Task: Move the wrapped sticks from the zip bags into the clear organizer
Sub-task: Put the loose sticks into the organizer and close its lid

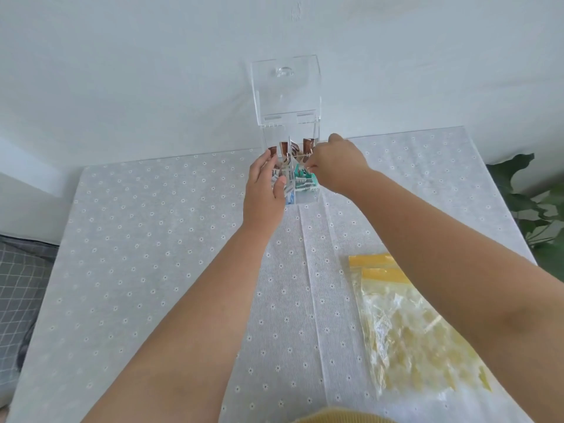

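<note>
The clear organizer (308, 198) stands at the far middle of the table with its lid (286, 90) raised. Inside it stand brown wrapped sticks (307, 145) at the back, white and blue ones at front left, and teal ones (305, 179) at front right. My left hand (265, 190) rests flat against the organizer's left front side, fingers apart. My right hand (337, 164) reaches over its right side, fingertips pinched inside the top among the sticks. Two flat zip bags (406, 325) with yellow strips lie at the near right, partly under my right forearm.
The table (152, 270) wears a white cloth with small flowers and ends close behind the organizer, against a white wall. A green plant (534, 209) stands past the right edge. A grey checked fabric (18, 285) lies left of the table.
</note>
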{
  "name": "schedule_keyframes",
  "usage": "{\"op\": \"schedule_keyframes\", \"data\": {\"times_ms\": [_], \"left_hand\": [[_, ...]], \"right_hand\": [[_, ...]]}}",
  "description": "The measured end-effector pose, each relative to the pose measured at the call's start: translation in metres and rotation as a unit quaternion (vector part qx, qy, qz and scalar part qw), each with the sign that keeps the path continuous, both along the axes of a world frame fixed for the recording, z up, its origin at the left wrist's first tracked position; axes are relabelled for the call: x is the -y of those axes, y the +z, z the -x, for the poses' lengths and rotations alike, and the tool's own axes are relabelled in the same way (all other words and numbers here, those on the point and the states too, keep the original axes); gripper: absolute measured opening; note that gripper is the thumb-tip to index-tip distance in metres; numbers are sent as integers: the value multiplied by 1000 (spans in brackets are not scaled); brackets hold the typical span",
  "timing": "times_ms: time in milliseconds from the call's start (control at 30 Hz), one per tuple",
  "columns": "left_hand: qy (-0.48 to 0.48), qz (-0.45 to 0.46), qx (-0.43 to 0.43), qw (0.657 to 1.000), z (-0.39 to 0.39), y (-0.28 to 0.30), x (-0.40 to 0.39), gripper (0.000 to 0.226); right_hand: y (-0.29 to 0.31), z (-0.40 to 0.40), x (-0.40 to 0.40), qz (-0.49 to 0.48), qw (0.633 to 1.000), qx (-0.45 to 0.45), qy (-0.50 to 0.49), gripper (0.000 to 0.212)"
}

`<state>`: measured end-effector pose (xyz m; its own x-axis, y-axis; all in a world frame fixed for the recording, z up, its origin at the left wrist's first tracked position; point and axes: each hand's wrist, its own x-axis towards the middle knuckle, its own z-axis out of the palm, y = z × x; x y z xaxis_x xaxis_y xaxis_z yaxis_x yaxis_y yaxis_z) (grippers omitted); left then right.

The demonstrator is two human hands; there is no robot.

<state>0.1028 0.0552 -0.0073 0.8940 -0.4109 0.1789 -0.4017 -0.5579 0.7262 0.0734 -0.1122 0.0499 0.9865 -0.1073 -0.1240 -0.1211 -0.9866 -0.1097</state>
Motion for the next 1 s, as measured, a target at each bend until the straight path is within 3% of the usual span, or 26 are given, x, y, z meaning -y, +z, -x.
{"op": "schedule_keyframes", "data": {"times_ms": [333,400,467,533,600,667,700,800,900,933,1000], "left_hand": [[14,16,-24,999,2,4,1,44],[17,11,-31,999,3,5,1,44],[16,6,-32,999,4,7,0,44],[13,0,-31,999,2,12,-1,41],[19,8,-41,999,-3,17,-2,39],[49,47,-56,996,-5,24,-4,35],[77,77,-69,992,-7,30,-4,32],[160,176,-153,959,-23,58,4,30],[146,218,-275,925,-49,87,15,27],[131,221,-299,919,-55,96,19,25],[106,212,-299,924,-61,108,27,34]], "right_hand": [[4,-28,-9,50,995,-83,-7,19],[8,-29,-10,37,992,-121,7,28],[14,-27,-4,-1,989,-145,28,23],[19,-22,6,-68,992,-110,12,33],[24,-11,13,-146,985,0,-92,36],[25,0,17,-204,941,143,-230,34],[25,2,18,-243,914,173,-277,33],[37,-4,12,-413,843,135,-318,35],[58,-17,5,-582,735,70,-342,59],[63,-20,3,-609,715,64,-339,65],[73,-22,-1,-619,714,67,-322,67]]}}
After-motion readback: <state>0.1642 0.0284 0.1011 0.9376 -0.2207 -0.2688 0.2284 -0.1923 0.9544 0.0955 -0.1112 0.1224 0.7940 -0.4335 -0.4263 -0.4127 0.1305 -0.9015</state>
